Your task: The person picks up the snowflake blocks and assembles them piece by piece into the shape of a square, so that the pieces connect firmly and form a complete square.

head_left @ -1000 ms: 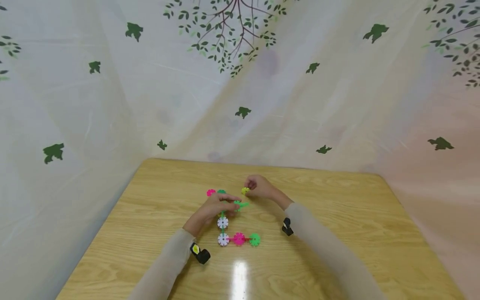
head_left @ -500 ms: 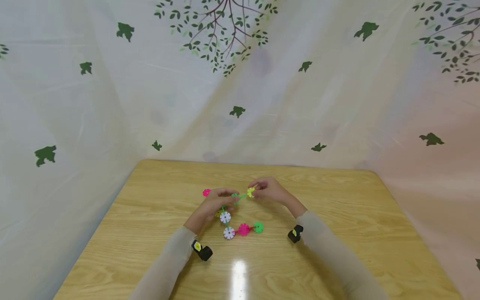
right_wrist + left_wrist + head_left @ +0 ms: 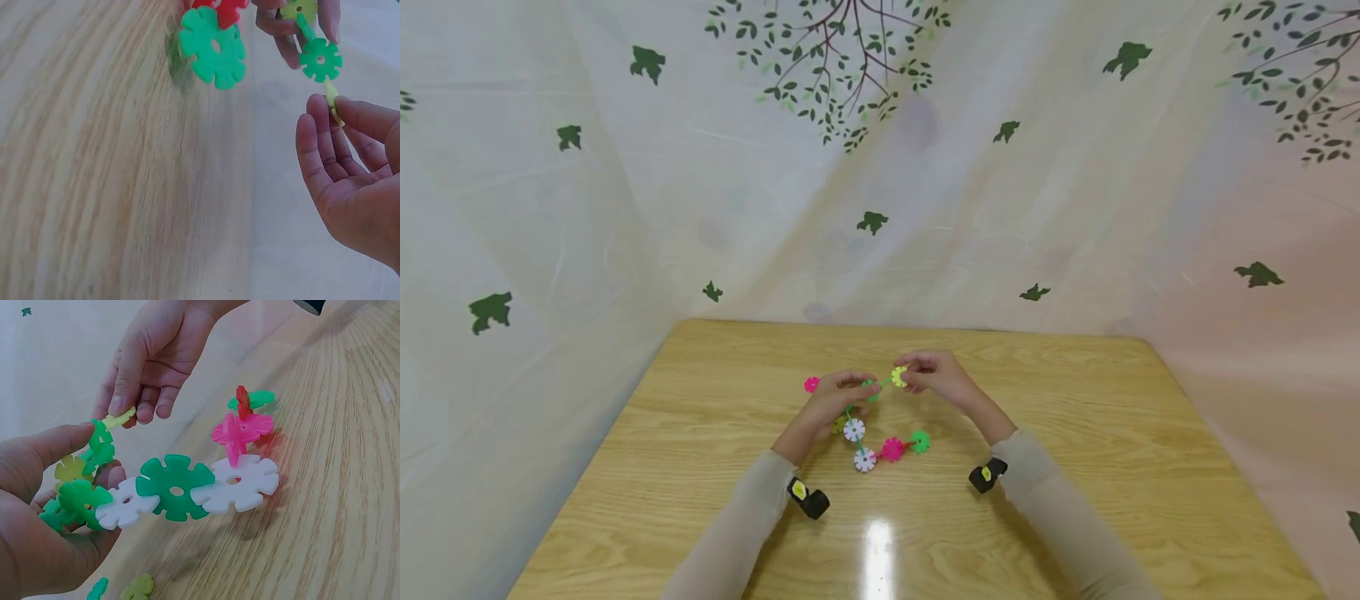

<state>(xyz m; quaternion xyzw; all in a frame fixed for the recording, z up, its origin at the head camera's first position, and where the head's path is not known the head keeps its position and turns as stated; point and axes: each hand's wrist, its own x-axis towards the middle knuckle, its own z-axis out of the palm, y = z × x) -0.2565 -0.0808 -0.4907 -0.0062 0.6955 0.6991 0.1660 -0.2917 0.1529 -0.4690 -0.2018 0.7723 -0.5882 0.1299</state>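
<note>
My left hand [image 3: 831, 406] grips a chain of slotted plastic snowflake discs between thumb and fingers. White discs [image 3: 244, 483], a green disc [image 3: 164, 500] and a pink disc [image 3: 260, 428] hang out from it, joined slot to slot, ending in a bright green disc [image 3: 209, 59]. Between thumb and fingertips, my right hand [image 3: 943, 379] pinches a yellow snowflake disc [image 3: 898, 377]. Its edge meets a small green disc [image 3: 321, 60] at the chain's upper end. Part of the chain is hidden behind the left fingers.
A loose pink disc [image 3: 812, 384] lies on the wooden table [image 3: 1075, 467] past the left hand. Another yellow disc [image 3: 137, 587] and a green piece [image 3: 98, 589] show low in the left wrist view. A printed curtain [image 3: 775, 208] hangs behind the table.
The left hand has raised and tilted the chain, its lower arm swinging up and right. The right hand's yellow disc, apart from the chain a second ago, now meets its green end.
</note>
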